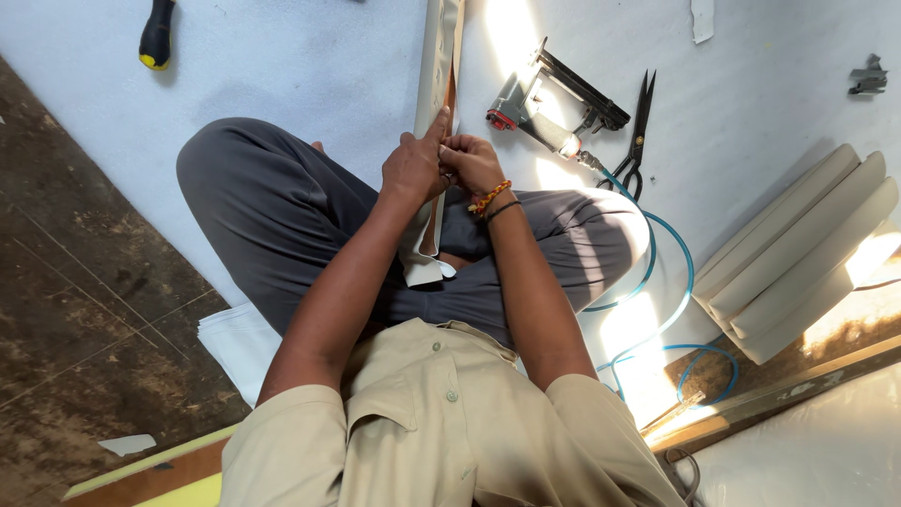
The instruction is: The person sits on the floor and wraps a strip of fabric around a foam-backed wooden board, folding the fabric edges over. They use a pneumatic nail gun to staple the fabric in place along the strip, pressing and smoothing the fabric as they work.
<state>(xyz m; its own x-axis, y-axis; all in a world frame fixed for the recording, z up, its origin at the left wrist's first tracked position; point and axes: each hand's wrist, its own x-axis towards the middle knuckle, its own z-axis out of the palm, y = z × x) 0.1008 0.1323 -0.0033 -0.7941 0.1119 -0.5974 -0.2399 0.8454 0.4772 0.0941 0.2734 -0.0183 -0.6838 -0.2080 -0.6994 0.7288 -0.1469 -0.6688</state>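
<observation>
I sit cross-legged on a white foam sheet (310,84). A long beige covered strip (437,56) runs from my lap away from me. My left hand (413,164) grips the strip at its side, index finger pointing along it. My right hand (472,161), with a beaded bracelet on the wrist, pinches the beige fabric at the strip's edge right beside the left hand. The strip's near end (424,268) rests on my grey trousers.
A pneumatic stapler (549,99) with a blue air hose (671,282) lies just right of my hands, black scissors (638,131) beside it. Several beige padded panels (798,253) are stacked at right. A black-and-yellow tool handle (156,36) lies far left.
</observation>
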